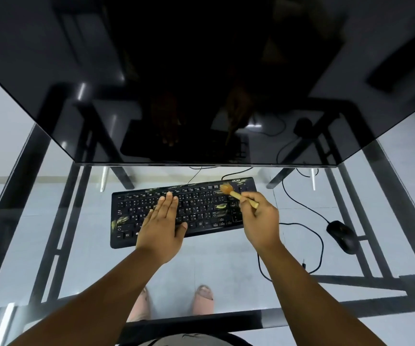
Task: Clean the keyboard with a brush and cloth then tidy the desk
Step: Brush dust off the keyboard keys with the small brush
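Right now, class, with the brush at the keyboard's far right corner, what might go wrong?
The left hand lies flat on the keys of the keyboard, so it may press them or block brushing there. The brush, gripped by the right hand, could flick dirt onto the glass desk. The mouse cable loops near that wrist.

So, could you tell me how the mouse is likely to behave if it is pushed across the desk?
The mouse would probably slide easily, since the glass desk looks smooth. Its looped cable seems slack, so it likely would not tug at first. It looks small and light, and sits low, so tipping seems unlikely.
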